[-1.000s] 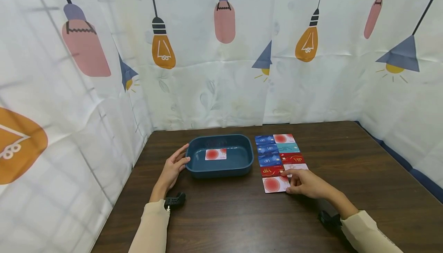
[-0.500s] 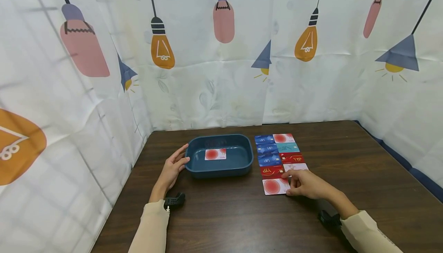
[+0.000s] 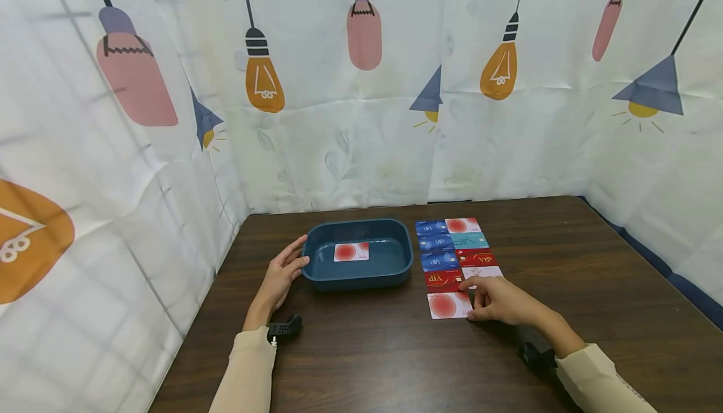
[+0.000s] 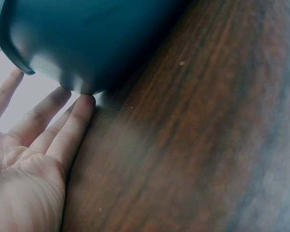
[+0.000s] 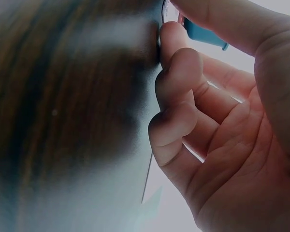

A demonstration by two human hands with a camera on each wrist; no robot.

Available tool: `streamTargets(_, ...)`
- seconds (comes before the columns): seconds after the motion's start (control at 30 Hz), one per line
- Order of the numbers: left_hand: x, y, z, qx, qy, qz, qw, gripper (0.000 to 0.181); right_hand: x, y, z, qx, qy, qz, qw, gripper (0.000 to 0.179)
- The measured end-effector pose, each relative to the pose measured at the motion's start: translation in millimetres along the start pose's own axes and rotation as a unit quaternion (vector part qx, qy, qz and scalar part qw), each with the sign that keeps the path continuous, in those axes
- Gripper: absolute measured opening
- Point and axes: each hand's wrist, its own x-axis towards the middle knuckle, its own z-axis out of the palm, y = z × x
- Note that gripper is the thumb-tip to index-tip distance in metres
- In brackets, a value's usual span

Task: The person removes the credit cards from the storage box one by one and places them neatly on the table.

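My left hand (image 3: 280,276) is at the left end of a dark teal plastic tub (image 3: 357,282), its extended fingers touching the outer wall (image 4: 101,38). Inside the tub lies a white card with a red circle (image 3: 351,252). My right hand (image 3: 499,300) pinches the right edge of a similar white card with a red circle (image 3: 443,305) between thumb and fingers, flat at the near end of the left card column. In the right wrist view, several fingers are curled (image 5: 176,125) beside the tabletop; only a sliver of the card shows there.
Right of the tub, cards lie in two columns: several blue VIP cards (image 3: 438,262), red VIP cards (image 3: 443,280), a teal one (image 3: 470,240) and white ones (image 3: 463,225). My right hand partly covers a white card (image 3: 482,271). A patterned curtain (image 3: 367,149) surrounds the brown table (image 3: 367,363).
The near white card has slid slightly toward me under my right hand, and a narrow gap now separates it from the red VIP card above. My left hand and the tub stay still.
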Motion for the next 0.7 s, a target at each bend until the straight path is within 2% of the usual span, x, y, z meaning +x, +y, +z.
streamTargets(0.37,-2.0,1.5,-0.3,0.014,-0.003,-0.004,0.9999,0.061,-0.9,-0.9,1.9,0.009,-0.004,-0.032,0.9994,0.03)
streamTargets(0.7,-1.1,0.7,0.1,0.008,-0.001,-0.002,1.0,0.061,0.6,-2.8,1.4,0.013,0.0,-0.024,0.9996,0.029)
